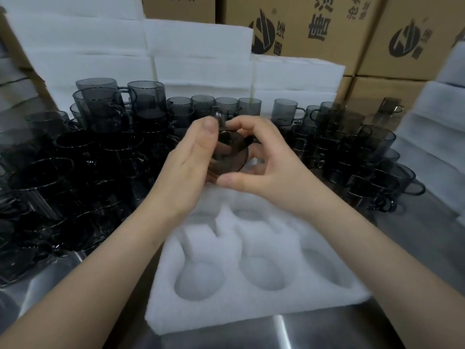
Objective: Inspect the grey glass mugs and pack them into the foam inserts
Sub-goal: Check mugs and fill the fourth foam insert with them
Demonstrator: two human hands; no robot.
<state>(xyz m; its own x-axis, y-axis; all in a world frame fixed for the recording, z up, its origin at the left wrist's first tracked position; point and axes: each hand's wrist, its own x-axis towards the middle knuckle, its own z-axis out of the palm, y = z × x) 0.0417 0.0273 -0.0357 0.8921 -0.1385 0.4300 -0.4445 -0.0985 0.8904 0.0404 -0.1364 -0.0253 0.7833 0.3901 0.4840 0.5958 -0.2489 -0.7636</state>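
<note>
While aloft, mug (230,153) in both grips (188,167) (264,172)

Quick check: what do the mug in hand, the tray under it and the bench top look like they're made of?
mug: grey tinted glass, see-through and glossy.
foam insert: white foam, matte, with soft, fuzzy-edged cut-outs.
bench top: probably stainless steel, with a brushed sheen and bright streaky reflections.
</note>
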